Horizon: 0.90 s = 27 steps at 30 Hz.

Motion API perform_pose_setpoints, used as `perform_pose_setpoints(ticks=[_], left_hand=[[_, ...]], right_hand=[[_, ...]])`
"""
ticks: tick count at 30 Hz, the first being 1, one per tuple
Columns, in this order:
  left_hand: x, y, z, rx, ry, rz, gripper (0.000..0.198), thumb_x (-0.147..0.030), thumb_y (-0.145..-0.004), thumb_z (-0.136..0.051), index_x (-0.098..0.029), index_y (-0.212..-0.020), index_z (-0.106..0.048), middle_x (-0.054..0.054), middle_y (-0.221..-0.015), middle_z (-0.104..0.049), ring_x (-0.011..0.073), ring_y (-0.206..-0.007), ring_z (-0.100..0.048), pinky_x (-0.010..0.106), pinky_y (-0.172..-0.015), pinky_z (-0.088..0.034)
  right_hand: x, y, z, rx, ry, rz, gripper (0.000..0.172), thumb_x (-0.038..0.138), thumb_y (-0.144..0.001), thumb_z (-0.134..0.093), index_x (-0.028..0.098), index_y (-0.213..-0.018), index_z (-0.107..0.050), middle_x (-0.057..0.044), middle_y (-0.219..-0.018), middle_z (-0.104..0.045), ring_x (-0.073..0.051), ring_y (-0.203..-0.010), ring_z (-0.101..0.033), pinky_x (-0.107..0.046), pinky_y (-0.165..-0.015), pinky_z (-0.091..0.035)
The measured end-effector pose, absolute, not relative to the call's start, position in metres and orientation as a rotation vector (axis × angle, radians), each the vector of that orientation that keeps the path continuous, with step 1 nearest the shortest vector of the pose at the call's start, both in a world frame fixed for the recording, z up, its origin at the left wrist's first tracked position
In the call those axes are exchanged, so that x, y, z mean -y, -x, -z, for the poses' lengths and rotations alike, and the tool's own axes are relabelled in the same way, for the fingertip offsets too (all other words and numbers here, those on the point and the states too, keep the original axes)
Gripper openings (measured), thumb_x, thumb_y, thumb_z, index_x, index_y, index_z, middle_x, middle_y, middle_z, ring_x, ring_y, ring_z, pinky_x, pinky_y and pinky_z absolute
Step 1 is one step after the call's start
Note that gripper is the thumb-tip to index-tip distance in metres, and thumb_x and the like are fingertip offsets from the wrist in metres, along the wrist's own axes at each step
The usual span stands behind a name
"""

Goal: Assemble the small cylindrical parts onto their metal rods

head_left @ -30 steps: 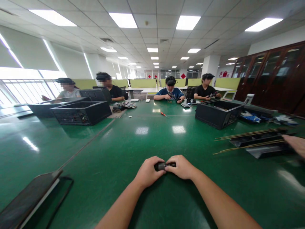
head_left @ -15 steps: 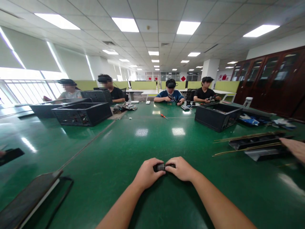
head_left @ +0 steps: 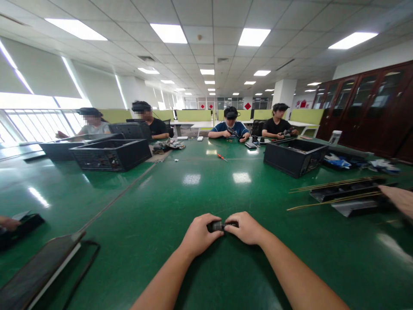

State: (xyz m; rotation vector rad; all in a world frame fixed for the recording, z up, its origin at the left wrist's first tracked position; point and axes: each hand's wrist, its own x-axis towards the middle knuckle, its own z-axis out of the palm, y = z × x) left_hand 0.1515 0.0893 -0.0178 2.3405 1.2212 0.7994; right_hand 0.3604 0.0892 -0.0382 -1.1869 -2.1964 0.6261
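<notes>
My left hand [head_left: 200, 234] is closed around a dark cylindrical object [head_left: 218, 225] with a greyish band, held low over the green table. My right hand [head_left: 244, 229] pinches a narrower dark piece [head_left: 232, 223] at the object's right end. Whether the two pieces are joined or separate is too small to tell. Both hands are close together, fingertips facing each other, and my palms hide much of what they hold.
On the green table [head_left: 206, 189] lies an orange screwdriver [head_left: 222, 157]. Dark computer cases stand left [head_left: 111, 154] and right [head_left: 294, 157]. Brass-coloured rods [head_left: 332, 201] and black metal channels [head_left: 361, 206] lie right. Several co-workers sit opposite; other people's hands show at both edges.
My hands and the dark object stay almost still. At the left edge, another person's hand has come further into view with a black part.
</notes>
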Motion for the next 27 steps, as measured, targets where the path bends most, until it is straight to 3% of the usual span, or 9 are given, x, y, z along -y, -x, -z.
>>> perform_pose_setpoints(ticks=[27], left_hand=[[-0.0901, -0.1486, 0.0171, -1.217, -2.347, -0.824, 0.028, -0.028, -0.071, -0.073, -0.023, -0.098, -0.072, 0.003, -0.093, -0.072, 0.0207, -0.088, -0.065, 0.031, -0.083, -0.048]], right_hand=[[-0.087, -0.3631, 0.0341, 2.155, 1.221, -0.655, 0.025, 0.033, -0.086, -0.058, 0.018, -0.097, -0.074, -0.005, -0.089, -0.074, -0.017, -0.078, -0.066, -0.026, -0.07, -0.045]])
